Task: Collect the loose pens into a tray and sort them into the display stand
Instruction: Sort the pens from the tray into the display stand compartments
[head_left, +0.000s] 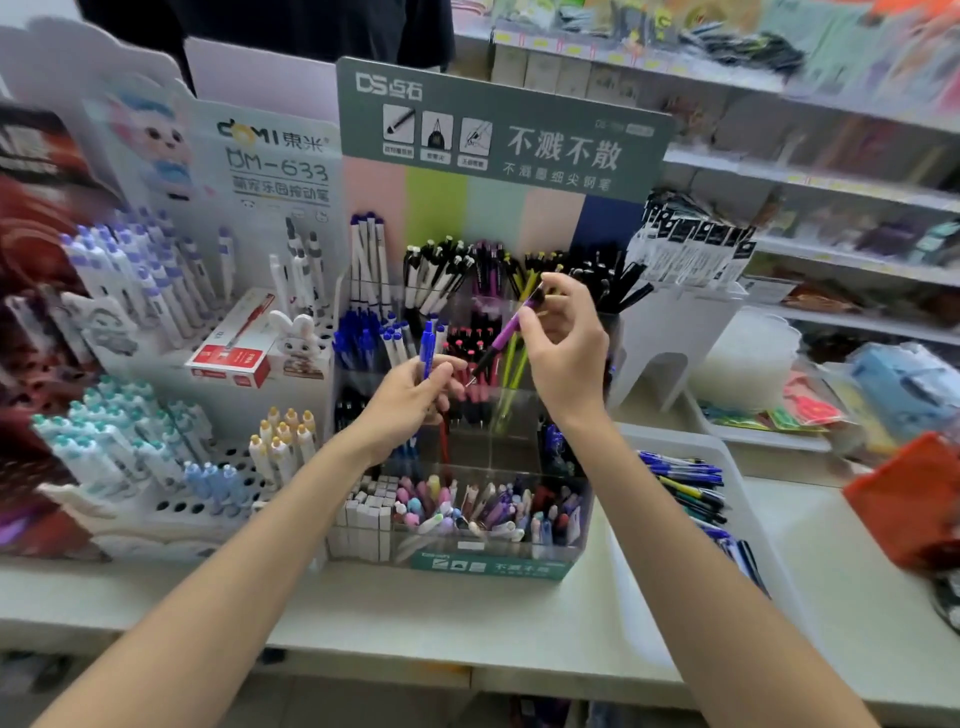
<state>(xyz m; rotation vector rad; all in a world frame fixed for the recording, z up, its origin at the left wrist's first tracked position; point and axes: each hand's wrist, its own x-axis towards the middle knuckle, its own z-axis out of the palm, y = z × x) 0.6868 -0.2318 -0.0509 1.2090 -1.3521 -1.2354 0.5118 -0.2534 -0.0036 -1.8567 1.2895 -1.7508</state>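
At the left part of the counter (467, 618) we see a white peg stand (171, 322) with white pens standing in its holes, and a red box (231, 358) just beside it. In the middle stands the clear display stand (493, 566) with the green header. Its compartments hold pens by colour: blue at the left, pink and purple in the middle, yellow and black toward the right. In front of it the left hand (410, 400) curls its fingers round a blue pen (427, 345), which points up, near the blue compartment. Whether it holds more pens under the palm we cannot tell. The right hand (563, 353) pinches a purple pen (511, 330) between thumb and fingertips, tilted, its tip down toward the pink and purple compartment. At the right part of the counter the white tray (675, 441) lies with many loose pens (680, 483) in it, so the collecting seems done and we judge the sorting is in hand. The next move, we think, calls for turning the purple pen upright and lowering it among the purple ones, without pushing the neighbours; then the blue pen goes to its own compartment.
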